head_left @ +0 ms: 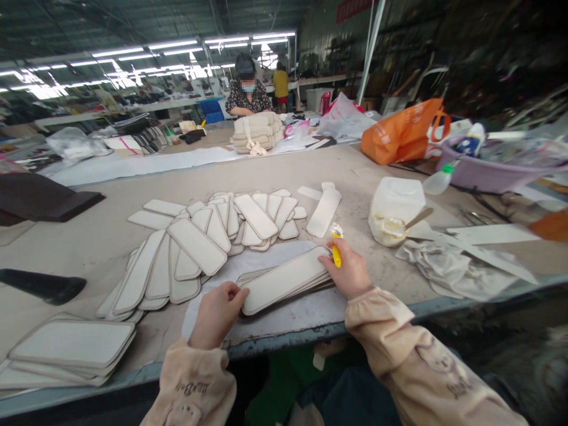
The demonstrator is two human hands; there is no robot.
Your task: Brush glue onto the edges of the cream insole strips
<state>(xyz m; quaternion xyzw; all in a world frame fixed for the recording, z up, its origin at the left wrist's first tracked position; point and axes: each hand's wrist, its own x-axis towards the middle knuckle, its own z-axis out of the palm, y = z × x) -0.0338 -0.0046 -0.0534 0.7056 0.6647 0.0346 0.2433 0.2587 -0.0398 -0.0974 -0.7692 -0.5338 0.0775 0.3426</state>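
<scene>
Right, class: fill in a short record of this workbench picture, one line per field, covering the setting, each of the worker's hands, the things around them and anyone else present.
Setting: long workbench in a workshop
Left hand: on the near end of a small stack of pale oblong pads
Right hand: at the stack's far end, holding a yellow-handled brush
Under the stack: white sheet
Beyond: fanned spread of similar pads
To the right: white tub with a stick in it, crumpled cloth
Other person: seated at the far end
</scene>
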